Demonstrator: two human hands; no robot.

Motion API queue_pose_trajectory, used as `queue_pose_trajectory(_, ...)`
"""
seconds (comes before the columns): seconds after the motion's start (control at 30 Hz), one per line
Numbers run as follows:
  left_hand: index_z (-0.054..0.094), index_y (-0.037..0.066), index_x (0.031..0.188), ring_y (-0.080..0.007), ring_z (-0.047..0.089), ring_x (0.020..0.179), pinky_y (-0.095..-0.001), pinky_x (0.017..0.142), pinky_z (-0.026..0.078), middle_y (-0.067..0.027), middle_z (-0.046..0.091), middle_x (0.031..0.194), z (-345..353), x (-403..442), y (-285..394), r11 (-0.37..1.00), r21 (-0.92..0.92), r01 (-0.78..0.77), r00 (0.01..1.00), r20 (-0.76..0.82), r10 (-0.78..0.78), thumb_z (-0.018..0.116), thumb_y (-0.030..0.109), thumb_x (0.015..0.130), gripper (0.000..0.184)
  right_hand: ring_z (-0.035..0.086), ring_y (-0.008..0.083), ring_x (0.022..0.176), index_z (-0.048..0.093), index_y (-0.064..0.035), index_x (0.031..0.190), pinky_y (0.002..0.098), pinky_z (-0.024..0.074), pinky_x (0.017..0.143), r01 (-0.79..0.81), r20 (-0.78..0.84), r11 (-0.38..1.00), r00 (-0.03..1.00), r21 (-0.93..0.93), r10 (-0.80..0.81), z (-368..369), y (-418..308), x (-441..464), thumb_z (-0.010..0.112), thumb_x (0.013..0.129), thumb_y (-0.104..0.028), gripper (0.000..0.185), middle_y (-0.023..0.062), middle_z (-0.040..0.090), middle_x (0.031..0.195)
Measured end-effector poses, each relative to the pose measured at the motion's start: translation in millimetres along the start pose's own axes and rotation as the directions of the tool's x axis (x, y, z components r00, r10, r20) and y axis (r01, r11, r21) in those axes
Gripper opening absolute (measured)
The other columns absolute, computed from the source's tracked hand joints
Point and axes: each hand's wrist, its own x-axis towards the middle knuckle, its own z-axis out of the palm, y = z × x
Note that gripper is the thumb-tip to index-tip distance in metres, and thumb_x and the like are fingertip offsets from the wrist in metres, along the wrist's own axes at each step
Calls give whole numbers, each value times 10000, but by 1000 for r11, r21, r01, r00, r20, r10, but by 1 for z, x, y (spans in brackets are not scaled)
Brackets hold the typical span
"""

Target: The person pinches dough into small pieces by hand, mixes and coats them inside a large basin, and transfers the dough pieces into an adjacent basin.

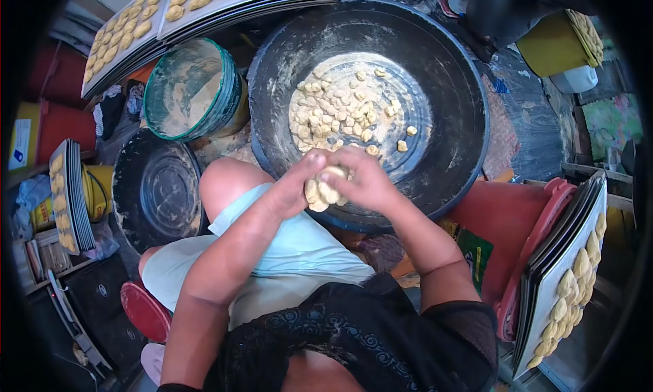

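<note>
Okay, quick handling note. Both hands are on the job: left hand [294, 188] and right hand [360, 180] meet over the near edge of the tub [445, 99], cupped around a clump of pale lumps [324, 193]. Grip is narrow, fingers curled in, right thumb lying across the top; the clump's near end pokes out below the palms. Can't count the lumps, fingers hide part of them. How hard the squeeze is, can't tell.

Looks like dough to me. I'd call it light, soft and easily dented; a hard pinch probably leaves marks or fuses neighbours together. Powder [381, 64] coats much of the tub floor, so I'd expect skins dry and a bit slippery rather than sticky. Not brittle, but shape is easily lost. Best hold: whole clump from both sides with flat palms, fingers closed underneath so singles don't drop out. For one piece, light fingertips on its fat middle, not the ends.

Loose pieces [333, 110] lie mostly in the left half of the tub, a few strays to the right. More shaped pieces sit on trays, far left [122, 33] and near right [568, 303]. Bucket [204, 96] stands just left of the tub.
</note>
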Motion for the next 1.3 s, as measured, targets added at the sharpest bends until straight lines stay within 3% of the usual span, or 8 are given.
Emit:
queue_pose_trajectory(0.3, 475, 113, 1081, -179, 609, 809, -298, 508, 511, -84, 575, 953, -12, 1, 4, 998, -30, 51, 988, 148, -46, 610, 116, 777, 332, 562, 116, 869, 652, -12, 894, 274, 450, 797, -112, -404, 863, 849, 494, 341, -8, 33, 2, 649, 876, -148, 138, 60, 628, 952)
queue_pose_trajectory(0.5, 481, 124, 1081, -158, 611, 795, -271, 490, 497, -83, 590, 943, -2, -2, 8, 1000, 18, 10, 999, 48, -11, 602, 124, 826, 283, 554, 198, 897, 651, -31, 976, 320, 428, 836, 187, -251, 969, 942, -162, -224, -16, 8, 4, 673, 834, -150, 187, 87, 590, 963)
queue_pose_trajectory(0.57, 478, 125, 1089, -155, 615, 808, -265, 491, 498, -88, 596, 965, 1, -2, 7, 999, 44, 3, 1000, -15, -2, 599, 124, 836, 281, 560, 208, 931, 655, -40, 1047, 330, 429, 851, 124, 43, 992, 991, 21, -125, -14, -5, -2, 652, 855, -192, 245, 88, 599, 988)
queue_pose_trajectory(0.67, 466, 126, 1115, -165, 623, 833, -267, 507, 508, -105, 596, 1002, -6, -3, 7, 1000, 24, -1, 999, 53, 0, 595, 119, 840, 304, 558, 252, 1011, 662, -41, 1022, 358, 421, 905, -133, -245, 926, 942, 354, 229, -11, 10, -1, 695, 829, -253, 289, 110, 601, 1002)
queue_pose_trajectory(0.8, 435, 122, 1188, -194, 635, 865, -274, 556, 535, -127, 580, 1046, 0, -6, 15, 993, -115, -29, 997, 73, 37, 587, 110, 844, 376, 576, 242, 885, 665, -68, 1033, 338, 468, 808, 213, -188, 890, 933, -403, -308, -28, 10, -2, 727, 791, -249, 308, 106, 556, 1037)
queue_pose_trajectory(0.93, 395, 113, 1259, -232, 632, 921, -321, 640, 563, -149, 560, 1108, 6, -3, 14, 987, -156, -37, 999, 7, 39, 581, 83, 827, 471, 575, 239, 884, 655, -76, 1058, 334, 474, 744, -45, 151, 999, 987, -16, 47, -15, -9, -6, 731, 781, -227, 324, 93, 535, 1002)
queue_pose_trajectory(1.2, 391, 101, 1274, -224, 602, 1023, -345, 812, 549, -121, 552, 1139, -1, -4, 12, 998, -61, -35, 986, 160, 44, 618, -23, 773, 564, 529, 61, 677, 573, -52, 1068, 230, 435, 575, -231, -86, 677, 912, 699, 400, 0, 18, -5, 602, 912, -171, 198, 13, 565, 805)
queue_pose_trajectory(1.3, 395, 102, 1270, -217, 602, 1014, -341, 825, 540, -113, 553, 1136, 4, -4, 12, 997, -39, -73, 990, 118, 77, 618, -22, 771, 561, 525, 52, 691, 550, -43, 1127, 194, 418, 543, -172, -78, 815, 963, 554, 257, -6, 10, -3, 572, 933, -173, 234, 21, 574, 852)
